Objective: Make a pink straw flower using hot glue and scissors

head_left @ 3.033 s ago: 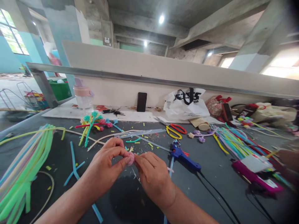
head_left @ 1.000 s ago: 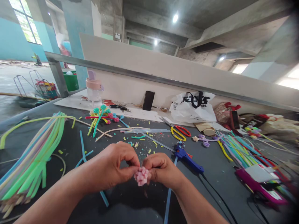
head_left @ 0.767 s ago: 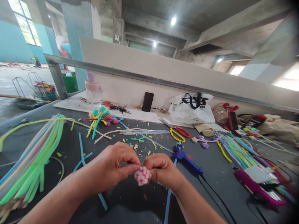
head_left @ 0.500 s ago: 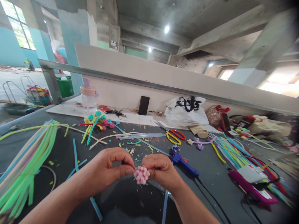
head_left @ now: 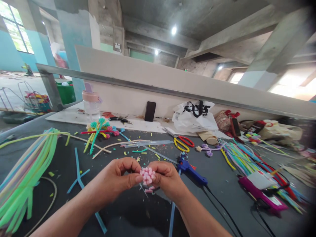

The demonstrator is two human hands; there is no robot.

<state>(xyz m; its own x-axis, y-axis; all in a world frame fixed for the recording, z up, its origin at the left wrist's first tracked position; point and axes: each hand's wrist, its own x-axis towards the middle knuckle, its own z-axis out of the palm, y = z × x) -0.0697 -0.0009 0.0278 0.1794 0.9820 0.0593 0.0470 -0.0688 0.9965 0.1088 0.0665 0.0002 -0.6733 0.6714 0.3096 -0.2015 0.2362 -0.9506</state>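
Note:
Between my two hands is a small pink flower cluster (head_left: 147, 175) made of short fuzzy pieces. My left hand (head_left: 124, 174) pinches its left side with thumb and forefinger. On the opposite side, my right hand (head_left: 165, 179) grips it the same way. Just below lie a few pink cut pieces (head_left: 149, 190) on the dark table. A blue glue gun (head_left: 192, 171) with a black cord rests right of my right hand. Scissors (head_left: 182, 143) with red and yellow handles lie beyond it, beside clear glue sticks (head_left: 148, 143).
A bundle of pastel pipe cleaners (head_left: 37, 168) lies at left, and coloured stems (head_left: 97, 131) sit behind my hands. Along the back stand a bottle (head_left: 91, 103), a phone (head_left: 150, 111) and a white plastic bag (head_left: 195, 117). A magenta device (head_left: 263, 194) lies at right.
Both hands have raised the pink cluster slightly, and its face is turned more toward me. Pink cut pieces now show on the table beneath it. The view has shifted a little.

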